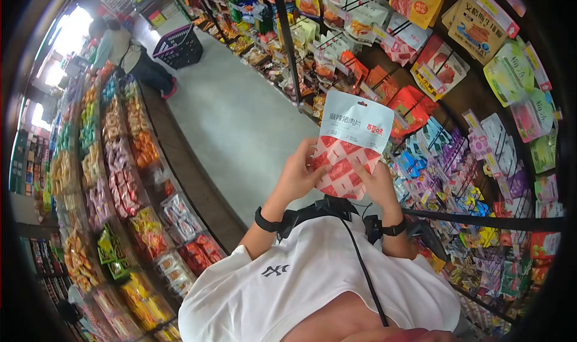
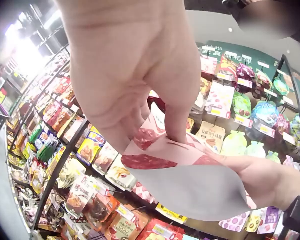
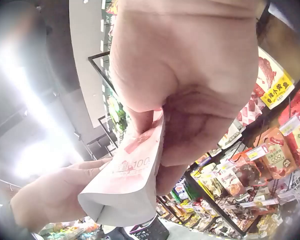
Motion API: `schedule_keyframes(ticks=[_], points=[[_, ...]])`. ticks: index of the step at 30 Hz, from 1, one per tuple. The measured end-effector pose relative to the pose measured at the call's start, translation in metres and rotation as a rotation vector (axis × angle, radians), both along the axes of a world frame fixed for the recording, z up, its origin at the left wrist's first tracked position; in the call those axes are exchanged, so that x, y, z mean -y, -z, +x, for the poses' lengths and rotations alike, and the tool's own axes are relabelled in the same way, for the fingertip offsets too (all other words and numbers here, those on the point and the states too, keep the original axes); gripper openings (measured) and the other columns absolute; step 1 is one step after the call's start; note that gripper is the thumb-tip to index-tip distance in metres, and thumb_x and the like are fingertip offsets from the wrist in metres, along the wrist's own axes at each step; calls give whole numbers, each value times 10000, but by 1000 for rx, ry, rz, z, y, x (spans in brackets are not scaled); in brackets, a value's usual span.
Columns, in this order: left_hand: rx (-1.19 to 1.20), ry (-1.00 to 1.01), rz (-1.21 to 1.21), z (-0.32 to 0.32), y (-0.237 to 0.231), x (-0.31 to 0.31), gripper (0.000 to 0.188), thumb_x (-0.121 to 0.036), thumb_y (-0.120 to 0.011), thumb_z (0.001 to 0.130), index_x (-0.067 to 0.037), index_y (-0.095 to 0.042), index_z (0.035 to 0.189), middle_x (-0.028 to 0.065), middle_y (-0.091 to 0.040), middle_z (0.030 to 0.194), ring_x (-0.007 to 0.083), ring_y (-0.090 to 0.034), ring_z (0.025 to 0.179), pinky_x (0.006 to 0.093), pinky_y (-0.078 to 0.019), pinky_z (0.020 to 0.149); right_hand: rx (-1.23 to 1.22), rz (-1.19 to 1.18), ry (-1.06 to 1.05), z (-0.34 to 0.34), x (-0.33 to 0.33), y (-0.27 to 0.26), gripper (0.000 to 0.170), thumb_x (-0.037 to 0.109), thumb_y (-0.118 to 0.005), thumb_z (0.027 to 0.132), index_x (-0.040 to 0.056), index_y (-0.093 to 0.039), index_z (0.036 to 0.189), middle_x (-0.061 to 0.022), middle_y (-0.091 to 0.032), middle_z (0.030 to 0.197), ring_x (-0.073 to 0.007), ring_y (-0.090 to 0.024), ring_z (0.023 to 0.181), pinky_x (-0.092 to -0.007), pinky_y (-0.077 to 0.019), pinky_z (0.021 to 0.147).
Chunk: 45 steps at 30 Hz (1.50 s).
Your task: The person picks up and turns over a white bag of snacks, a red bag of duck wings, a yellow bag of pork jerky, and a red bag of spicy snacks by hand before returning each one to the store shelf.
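Note:
Both hands hold a snack pouch of pork slices (image 1: 356, 120), white above and patterned in red and pink below, with a hang hole at its top edge. In the head view it tilts upright in front of the white shirt. My left hand (image 1: 299, 172) grips its left side, the thumb lying across the printed front. On the other side my right hand (image 1: 380, 184) pinches the lower right edge, its fingers mostly hidden behind. The left wrist view shows the pouch's pale bottom (image 2: 190, 192); printing on a pink face (image 3: 135, 162) shows in the right wrist view.
Racks of hanging snack bags (image 1: 415, 111) rise close on the right. Along the left runs a shelf of packaged snacks (image 1: 123, 183), with the grey aisle floor (image 1: 210, 96) between. Farther off are a person (image 1: 129, 54) and a dark shopping basket (image 1: 180, 48).

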<state>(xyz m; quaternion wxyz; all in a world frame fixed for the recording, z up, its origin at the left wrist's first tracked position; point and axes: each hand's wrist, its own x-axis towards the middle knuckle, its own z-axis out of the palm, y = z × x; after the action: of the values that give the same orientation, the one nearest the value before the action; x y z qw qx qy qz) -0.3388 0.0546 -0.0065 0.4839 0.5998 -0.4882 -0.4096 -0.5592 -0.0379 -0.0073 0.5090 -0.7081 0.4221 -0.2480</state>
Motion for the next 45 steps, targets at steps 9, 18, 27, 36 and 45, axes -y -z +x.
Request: schedule_keyframes(ticks=[9, 18, 27, 36, 45], points=[[-31, 86, 58, 16, 24, 179, 540, -48, -774, 909, -54, -487, 1366, 113, -689, 1133, 169, -714, 944, 308, -594, 731, 96, -70, 89, 11, 156, 48, 386, 328, -684, 1002, -23, -669, 1163, -198, -748, 988, -353, -736, 902, -410, -551, 795], [93, 263, 47, 41, 90, 307, 490, -61, -803, 858, -22, -533, 1265, 108, -663, 1015, 180, -656, 839, 329, -554, 722, 87, -153, 203, 20, 244, 81, 387, 295, -700, 988, -11, -659, 1221, -220, -732, 1097, -365, -716, 1024, -423, -540, 875], [130, 392, -63, 78, 60, 377, 509, -104, -848, 788, -8, -567, 1202, 185, -663, 954, 343, -625, 801, 405, -528, 739, -9, -136, 409, 56, 270, 80, 294, 235, -722, 967, -35, -717, 1083, -176, -772, 961, -305, -752, 858, -389, -555, 775], [96, 623, -148, 102, 63, 426, 543, -135, -842, 785, -4, -566, 1235, 244, -700, 1062, 453, -669, 1006, 458, -542, 811, -4, -9, 606, 86, 267, 69, 289, 228, -716, 982, -48, -707, 1068, -111, -759, 908, -181, -703, 802, -334, -536, 757], [126, 663, -243, 97, 94, 462, 542, -107, -795, 853, 4, -512, 1302, 174, -682, 1061, 275, -675, 914, 369, -544, 828, -175, -49, 733, 78, 303, 84, 352, 301, -723, 978, -48, -724, 1022, -132, -733, 823, -167, -677, 746, -352, -523, 719]])
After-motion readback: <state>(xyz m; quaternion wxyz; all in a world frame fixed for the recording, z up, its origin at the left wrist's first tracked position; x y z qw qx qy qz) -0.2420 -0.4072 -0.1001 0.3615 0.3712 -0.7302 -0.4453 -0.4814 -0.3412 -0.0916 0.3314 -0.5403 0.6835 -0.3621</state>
